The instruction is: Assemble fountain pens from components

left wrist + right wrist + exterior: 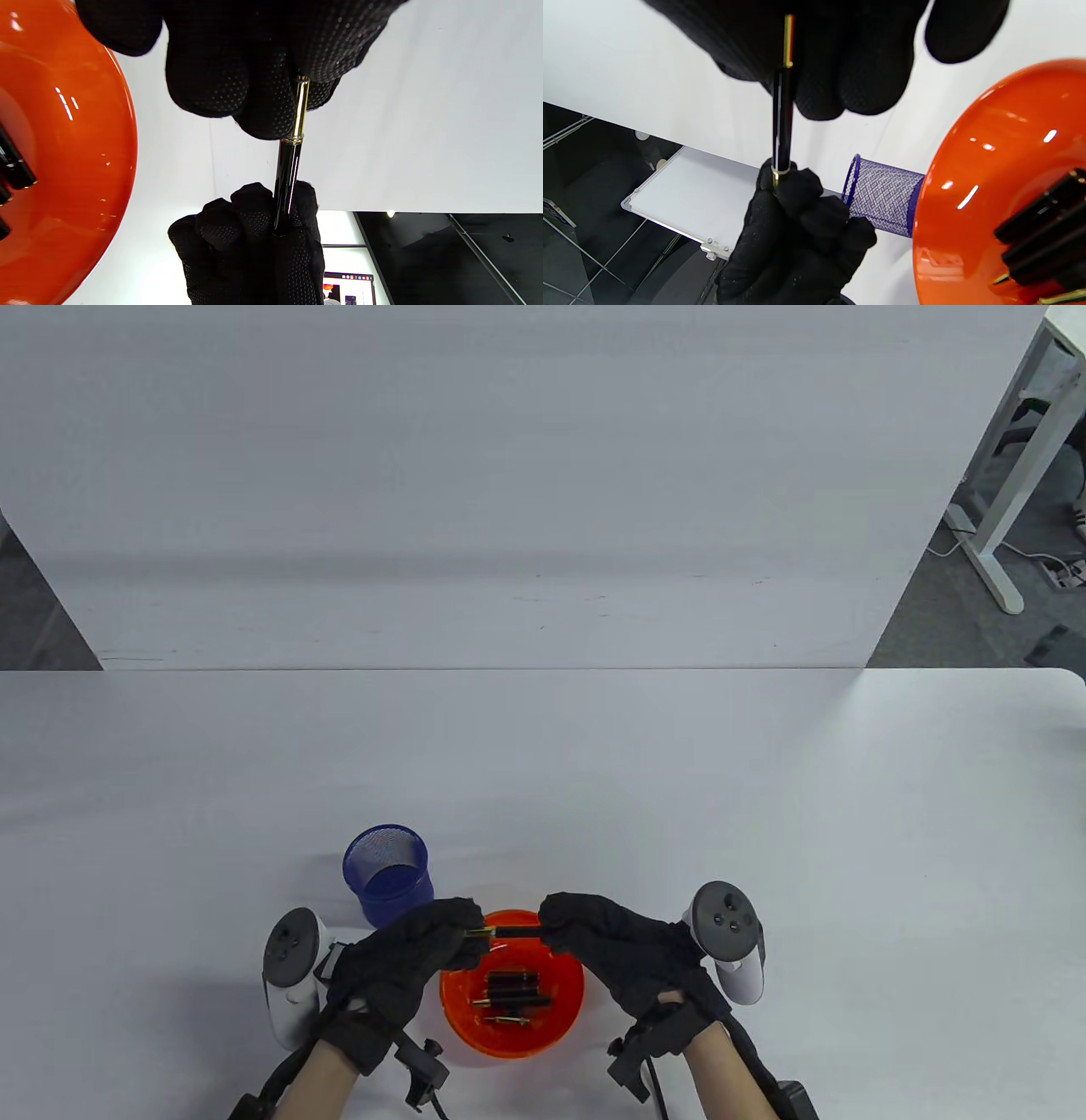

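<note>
Midway: left hand (pixel 405 963) and right hand (pixel 624 954) both grip 1 pen (pixel 507 932) above bowl (pixel 567 1016), joining it; loose parts (pixel 509 991) remain, cup (pixel 388 875) empty.

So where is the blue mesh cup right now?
In the table view the blue mesh cup stands upright on the table, just behind the left hand and left of the orange bowl.

The table camera looks down on me from above, facing my wall at twelve o'clock, set well back. My wrist cameras sit close under my fingers, each facing the opposite hand. All three share the orange bowl (pixel 560 1014) (pixel 68 169) (pixel 988 178).
</note>
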The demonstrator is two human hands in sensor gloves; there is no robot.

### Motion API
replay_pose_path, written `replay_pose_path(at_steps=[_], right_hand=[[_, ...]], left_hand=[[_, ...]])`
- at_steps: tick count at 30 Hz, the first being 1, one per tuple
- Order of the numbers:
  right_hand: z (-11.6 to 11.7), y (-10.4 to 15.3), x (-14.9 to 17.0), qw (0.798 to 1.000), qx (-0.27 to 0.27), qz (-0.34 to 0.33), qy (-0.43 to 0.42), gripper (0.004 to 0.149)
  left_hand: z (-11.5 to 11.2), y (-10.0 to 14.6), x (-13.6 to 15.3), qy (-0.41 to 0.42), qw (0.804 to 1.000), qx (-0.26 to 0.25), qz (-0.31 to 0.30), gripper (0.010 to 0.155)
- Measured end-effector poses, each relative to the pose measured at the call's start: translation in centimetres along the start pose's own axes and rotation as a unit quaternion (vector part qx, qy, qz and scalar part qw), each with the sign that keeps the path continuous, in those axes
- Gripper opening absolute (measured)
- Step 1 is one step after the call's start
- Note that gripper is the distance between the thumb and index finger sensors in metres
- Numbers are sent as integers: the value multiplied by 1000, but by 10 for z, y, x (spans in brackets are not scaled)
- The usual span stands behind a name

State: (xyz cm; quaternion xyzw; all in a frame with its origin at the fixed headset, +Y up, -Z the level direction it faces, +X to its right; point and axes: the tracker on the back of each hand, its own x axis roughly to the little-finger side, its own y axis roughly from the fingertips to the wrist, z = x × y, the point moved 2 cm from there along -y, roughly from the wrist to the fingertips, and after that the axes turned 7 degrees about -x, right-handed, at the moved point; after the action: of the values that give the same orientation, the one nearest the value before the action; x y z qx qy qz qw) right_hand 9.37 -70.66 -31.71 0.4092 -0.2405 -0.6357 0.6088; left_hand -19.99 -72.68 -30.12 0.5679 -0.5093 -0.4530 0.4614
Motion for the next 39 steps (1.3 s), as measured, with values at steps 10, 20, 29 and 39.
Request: replay_pose_path(at_steps=[10, 20, 29, 39], right_hand=[[-1, 0, -2, 1000, -3, -1, 13, 40], [-1, 0, -2, 1000, -9, -5, -1, 42], [-1, 0, 1, 1000, -2, -1, -2, 43], [-1, 0, 0, 1000, -7, -3, 10, 40]], left_hand=[[0, 0, 0, 1, 1000, -1, 1, 42], [0, 0, 0, 1, 1000, -1, 1, 42], [0, 0, 1, 0, 1000, 1, 0, 42], [-1, 0, 0, 2, 1000, 2, 0, 42]])
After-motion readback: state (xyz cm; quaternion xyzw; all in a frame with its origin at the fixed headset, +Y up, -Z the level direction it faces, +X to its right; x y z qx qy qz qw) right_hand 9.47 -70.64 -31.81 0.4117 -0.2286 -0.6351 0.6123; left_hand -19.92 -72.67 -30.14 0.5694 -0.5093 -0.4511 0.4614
